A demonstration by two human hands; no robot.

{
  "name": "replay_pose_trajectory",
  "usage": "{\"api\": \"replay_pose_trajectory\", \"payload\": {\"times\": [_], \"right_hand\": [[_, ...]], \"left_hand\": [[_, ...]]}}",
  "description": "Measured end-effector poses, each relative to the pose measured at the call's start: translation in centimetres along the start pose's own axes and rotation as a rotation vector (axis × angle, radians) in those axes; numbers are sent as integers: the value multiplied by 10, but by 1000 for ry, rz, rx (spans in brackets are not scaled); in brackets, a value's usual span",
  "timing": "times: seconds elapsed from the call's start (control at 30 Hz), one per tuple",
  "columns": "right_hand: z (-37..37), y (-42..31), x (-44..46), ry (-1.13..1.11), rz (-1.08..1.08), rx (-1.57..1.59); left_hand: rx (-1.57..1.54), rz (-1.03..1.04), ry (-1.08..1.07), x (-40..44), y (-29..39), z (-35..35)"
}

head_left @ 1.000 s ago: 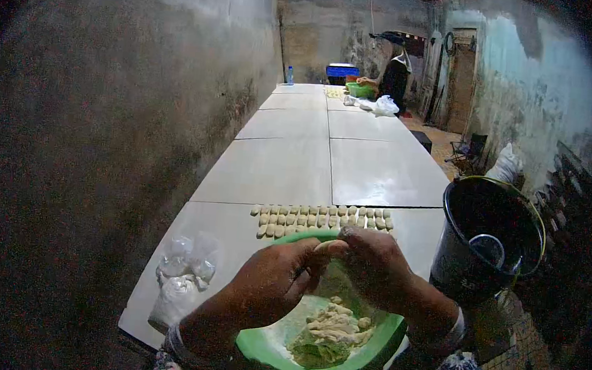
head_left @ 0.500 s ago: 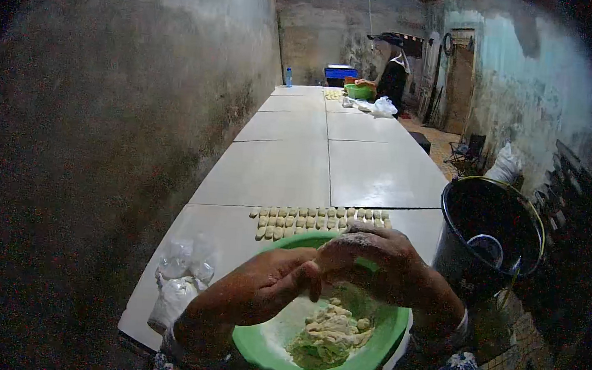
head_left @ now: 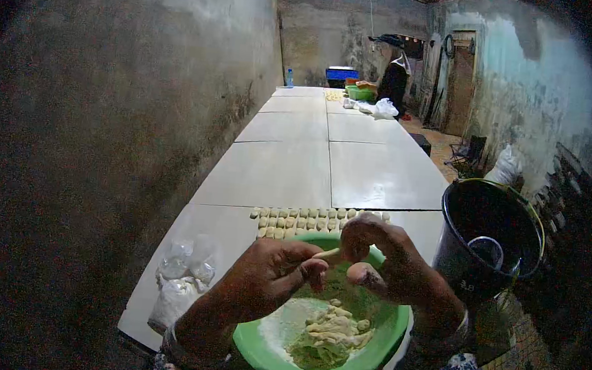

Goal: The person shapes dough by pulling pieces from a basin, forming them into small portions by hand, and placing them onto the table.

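Observation:
My left hand is closed, pinching a small pale strip of dough between thumb and fingers. Close against the strip's far end, my right hand has its fingers bent and its thumb apart from them. Flour whitens the fingers of this hand. Below both hands stands a green basin, holding a torn mound of dough and loose white flour. Just behind the basin, small dough pieces lie in rows on the white table, partly hidden by the rim and my right hand.
Plastic bags of white powder sit at left on the table. A black bucket with a clear vessel inside stands close on the right. Far back, a person in dark clothes stands beside another green basin.
My right hand has lifted its thumb away from its fingers and shifted slightly right, exposing the dough strip. The left hand stays nearly in place, pinching it.

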State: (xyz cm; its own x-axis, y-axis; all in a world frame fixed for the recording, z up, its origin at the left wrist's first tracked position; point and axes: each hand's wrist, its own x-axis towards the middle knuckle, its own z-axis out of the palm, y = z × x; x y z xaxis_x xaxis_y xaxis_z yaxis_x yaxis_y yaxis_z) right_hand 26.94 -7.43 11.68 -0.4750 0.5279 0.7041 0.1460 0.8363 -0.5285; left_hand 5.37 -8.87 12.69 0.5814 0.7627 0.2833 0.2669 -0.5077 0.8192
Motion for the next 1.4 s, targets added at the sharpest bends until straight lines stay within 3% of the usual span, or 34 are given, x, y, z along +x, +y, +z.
{"api": "replay_pose_trajectory", "payload": {"times": [0.03,0.1,0.17,0.23,0.37,0.5,0.53,0.63,0.7,0.77,0.83,0.9,1.03,1.1,1.13,1.23,1.27,1.37,1.4], "right_hand": [[1,-1,-1,1,1,0],[6,-4,-2,-232,277,-382],[12,-2,-2,-205,250,-269],[15,6,-3,-141,251,-236],[7,-1,0,-80,351,49],[-3,2,-1,-201,399,-64],[2,1,1,-281,399,-128],[9,4,-2,-219,437,-226],[1,5,5,-253,450,-207],[-8,21,6,-79,396,-259],[-16,30,12,-160,568,-461],[-20,63,2,-276,525,-601],[-17,138,-24,-499,401,-654],[-14,143,-21,-612,679,-381],[-13,144,-23,-569,781,-298],[-15,138,-18,-608,737,-320],[-14,141,-22,-619,626,-402],[-8,117,-11,-572,766,-400],[-9,119,-11,-619,728,-444]], "left_hand": [[-1,0,-1,0,-3,3],[-11,84,11,1,-6,9],[-46,60,-14,4,-7,12],[280,59,-33,2,-11,7],[204,-14,-70,1,-11,6],[181,-36,-57,1,-3,3],[229,-5,-34,0,-3,4],[338,52,-18,4,-6,1],[390,271,90,7,-15,-6],[193,211,239,10,-29,-23],[177,13,396,18,-29,-44],[-62,52,582,36,-90,-66],[-79,-88,630,50,-158,-92],[-85,-200,627,47,-168,-94],[-59,-225,611,47,-180,-95],[53,-343,596,59,-236,-94],[35,-347,568,62,-244,-90],[65,-391,516,70,-283,-83],[130,-490,518,73,-292,-81]]}}
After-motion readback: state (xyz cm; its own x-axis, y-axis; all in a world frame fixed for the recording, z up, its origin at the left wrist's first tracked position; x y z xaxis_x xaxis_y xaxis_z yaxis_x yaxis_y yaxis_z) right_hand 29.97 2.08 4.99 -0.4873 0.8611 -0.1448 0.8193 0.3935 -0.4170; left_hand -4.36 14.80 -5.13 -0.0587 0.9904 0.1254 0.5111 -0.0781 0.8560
